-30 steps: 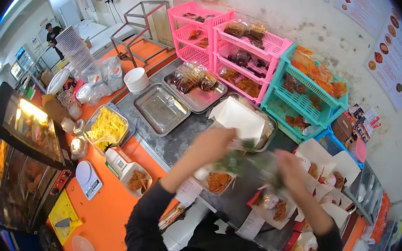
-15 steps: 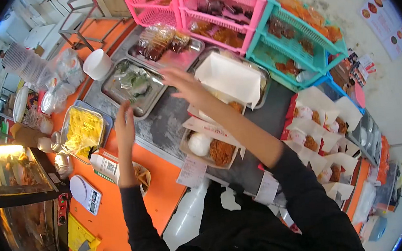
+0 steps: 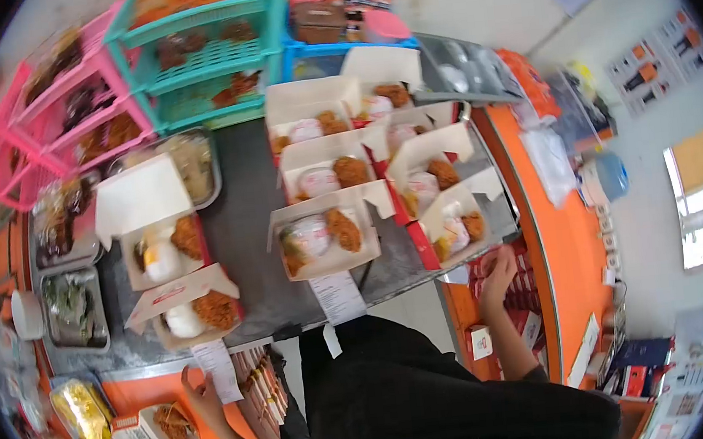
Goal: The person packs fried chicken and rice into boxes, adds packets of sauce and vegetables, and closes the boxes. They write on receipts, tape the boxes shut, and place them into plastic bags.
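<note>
My left hand (image 3: 205,396) is at the counter's front edge, thumb and fingers apart, holding nothing. Just above it hangs a paper receipt (image 3: 216,372) under an open meal box (image 3: 174,292) with white rice and fried chicken. A carton of fried food (image 3: 138,433) lies to its left. My right hand (image 3: 499,280) is off the counter's front right corner, fingers loosely bent and nothing visible in them. Close above it stands an open box (image 3: 469,252) with a wrapped item and fried chicken. Below are stacked red folded boxes (image 3: 523,275) on a shelf.
Several more open meal boxes (image 3: 335,265) crowd the counter's right half. Teal basket racks (image 3: 210,64) and pink ones (image 3: 90,92) stand behind. At left are a metal tray of greens (image 3: 99,307) and yellow food in a tray (image 3: 87,414). An orange counter (image 3: 525,177) runs along the right.
The view has swung right. Both hands, formerly raised over the counter, are lower and farther apart, the left by the front edge and the right by the right corner.
</note>
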Motion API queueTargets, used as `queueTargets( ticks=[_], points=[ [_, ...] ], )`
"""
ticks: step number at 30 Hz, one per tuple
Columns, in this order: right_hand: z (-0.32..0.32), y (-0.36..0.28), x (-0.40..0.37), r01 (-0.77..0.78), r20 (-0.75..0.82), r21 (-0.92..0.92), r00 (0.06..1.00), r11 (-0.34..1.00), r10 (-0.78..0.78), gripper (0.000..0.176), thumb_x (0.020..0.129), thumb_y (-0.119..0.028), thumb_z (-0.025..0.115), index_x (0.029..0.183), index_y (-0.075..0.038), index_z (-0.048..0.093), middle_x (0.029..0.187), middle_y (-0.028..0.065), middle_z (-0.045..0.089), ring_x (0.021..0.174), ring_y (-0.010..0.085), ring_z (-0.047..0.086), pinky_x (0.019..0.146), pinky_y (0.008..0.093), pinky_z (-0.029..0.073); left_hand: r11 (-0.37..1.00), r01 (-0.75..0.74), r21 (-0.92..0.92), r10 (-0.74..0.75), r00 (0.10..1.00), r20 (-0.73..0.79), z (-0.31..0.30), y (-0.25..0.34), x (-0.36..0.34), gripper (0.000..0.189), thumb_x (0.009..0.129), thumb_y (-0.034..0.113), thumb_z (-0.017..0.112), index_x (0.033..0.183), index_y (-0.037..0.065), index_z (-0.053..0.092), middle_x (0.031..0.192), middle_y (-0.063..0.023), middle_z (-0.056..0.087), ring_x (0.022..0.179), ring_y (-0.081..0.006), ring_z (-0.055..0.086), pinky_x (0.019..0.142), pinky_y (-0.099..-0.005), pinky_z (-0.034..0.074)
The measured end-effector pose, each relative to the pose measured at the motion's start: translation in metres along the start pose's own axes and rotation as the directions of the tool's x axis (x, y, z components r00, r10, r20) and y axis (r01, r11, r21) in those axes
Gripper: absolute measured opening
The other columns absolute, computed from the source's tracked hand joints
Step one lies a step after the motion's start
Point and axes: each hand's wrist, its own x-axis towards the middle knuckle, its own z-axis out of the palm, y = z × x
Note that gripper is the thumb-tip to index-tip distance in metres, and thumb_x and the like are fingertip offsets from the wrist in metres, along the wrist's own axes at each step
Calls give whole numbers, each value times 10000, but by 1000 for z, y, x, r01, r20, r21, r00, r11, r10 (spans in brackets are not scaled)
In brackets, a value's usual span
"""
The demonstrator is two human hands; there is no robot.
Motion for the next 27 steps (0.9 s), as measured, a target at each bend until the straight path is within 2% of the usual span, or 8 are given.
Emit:
queueTargets(
  ticks=[3,5,10,12,15,18,20,27],
  points=[
    [-23,16,48,250,-102,-212,956,945,-276,132,899,-136,468,888,-30,547,693,8,494,541,93,429,504,255,383,966,-213,146,229,967,-108,10,1,-9,555,800,25,599,1292,123,364,657,-43,519,526,-92,471,466,-227,385],
    [2,-23,27,413,331,-458,901,787,-281,158,867,-150,521,880,3,559,709,79,553,584,150,503,543,294,418,980,-190,59,197,967,-164,16,-1,-15,572,797,26,601,1303,126,352,710,-56,539,568,-111,507,500,-232,424],
    [87,-4,-47,211,793,-589,336,780,508,323,798,-276,608,727,38,588,681,208,587,688,310,614,579,380,471,961,-264,81,275,947,-169,11,-21,-12,572,786,41,613,1293,130,363,779,-58,537,623,-123,516,527,-240,430],
    [114,41,-70,569,759,-601,626,561,178,394,770,-347,627,683,36,592,676,216,592,689,356,609,594,442,472,981,-175,83,185,975,-126,12,-13,-20,544,768,51,626,1259,113,400,824,-89,548,669,-156,534,566,-273,446],
    [124,94,-66,384,700,-632,655,673,284,393,724,-351,651,648,30,589,670,226,589,692,385,595,619,463,467,660,-476,581,642,759,-106,12,-6,-15,500,723,68,640,1193,92,471,994,-169,558,893,-293,552,763,-387,450],
    [111,66,-54,197,699,-639,552,743,454,312,702,-271,646,642,28,581,631,213,582,603,361,593,550,446,465,671,-451,589,545,838,21,2,29,-15,478,705,84,639,1163,100,503,1117,-175,522,1057,-342,472,896,-429,381],
    [84,98,-47,649,801,-493,598,579,11,205,710,-149,612,590,9,562,453,96,516,372,168,523,388,296,414,575,-662,481,630,733,257,-3,34,1,480,725,136,641,1184,123,500,1211,-121,497,1102,-316,460,909,-407,383],
    [78,-2,-190,-271,803,-16,570,962,173,198,900,-200,468,1007,-33,468,699,79,568,571,147,574,425,222,416,406,-750,523,592,651,475,-11,37,32,499,780,342,589,1257,255,470,1333,36,421,1226,-213,370,954,-429,311]
  ],
)
